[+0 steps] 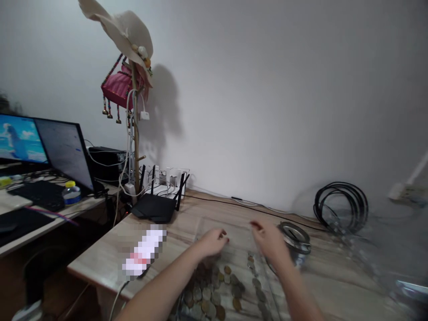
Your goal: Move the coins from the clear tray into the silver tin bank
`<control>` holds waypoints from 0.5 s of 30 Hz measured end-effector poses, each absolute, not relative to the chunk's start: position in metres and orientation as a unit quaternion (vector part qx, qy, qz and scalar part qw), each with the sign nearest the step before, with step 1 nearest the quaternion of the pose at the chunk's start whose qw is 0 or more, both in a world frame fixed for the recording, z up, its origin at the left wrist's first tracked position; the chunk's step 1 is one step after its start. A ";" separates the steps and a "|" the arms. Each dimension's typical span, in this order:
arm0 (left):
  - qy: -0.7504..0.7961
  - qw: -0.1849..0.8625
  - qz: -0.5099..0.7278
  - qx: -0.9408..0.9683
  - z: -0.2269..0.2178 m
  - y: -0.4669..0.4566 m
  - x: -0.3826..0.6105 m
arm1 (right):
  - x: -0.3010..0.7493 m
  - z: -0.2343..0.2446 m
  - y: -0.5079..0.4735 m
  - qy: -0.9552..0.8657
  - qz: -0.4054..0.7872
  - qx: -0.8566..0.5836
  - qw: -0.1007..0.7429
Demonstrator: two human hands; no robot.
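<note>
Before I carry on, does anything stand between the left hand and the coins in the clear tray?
Nothing visible blocks the left hand from the coins below it in view. The clear tray is blurred, so a thin wall could go unseen. The slotted-lid container stands beside the right hand, out of that path.

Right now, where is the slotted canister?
The canister stands in the head view's right half, on the table, beside the right hand, left of the black cable coil.

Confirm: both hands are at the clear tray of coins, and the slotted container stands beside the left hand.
Wrong side: in the head view, the slotted container stands beside the right hand, not the left hand. Both hands are at the clear tray of coins.
</note>
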State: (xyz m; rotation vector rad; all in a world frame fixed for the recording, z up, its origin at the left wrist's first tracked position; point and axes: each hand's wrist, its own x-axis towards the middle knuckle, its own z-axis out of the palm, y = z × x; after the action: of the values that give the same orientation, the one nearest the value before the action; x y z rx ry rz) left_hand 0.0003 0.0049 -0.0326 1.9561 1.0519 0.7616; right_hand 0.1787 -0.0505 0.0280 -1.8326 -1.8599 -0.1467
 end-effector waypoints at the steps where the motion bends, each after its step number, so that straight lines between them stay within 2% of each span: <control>1: 0.408 0.366 0.267 0.793 -0.038 0.004 -0.001 | 0.164 0.017 -0.047 -0.717 0.007 -0.664 0.211; 3: 0.379 0.333 0.223 0.834 -0.046 0.002 -0.002 | 0.139 -0.005 -0.044 -0.757 0.097 -0.636 0.113; 5: 0.365 0.308 0.213 0.853 -0.051 -0.002 -0.004 | 0.125 -0.023 -0.047 -0.768 0.113 -0.624 0.091; 15: 0.410 0.342 0.162 0.830 -0.055 -0.030 -0.029 | 0.090 -0.017 -0.082 -0.786 0.242 -0.564 0.075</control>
State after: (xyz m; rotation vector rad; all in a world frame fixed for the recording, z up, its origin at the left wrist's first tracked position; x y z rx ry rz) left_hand -0.0287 -0.0303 -0.0549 2.1579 1.0659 0.4214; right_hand 0.0903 -0.0823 -0.0172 -1.6915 -2.3588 0.7261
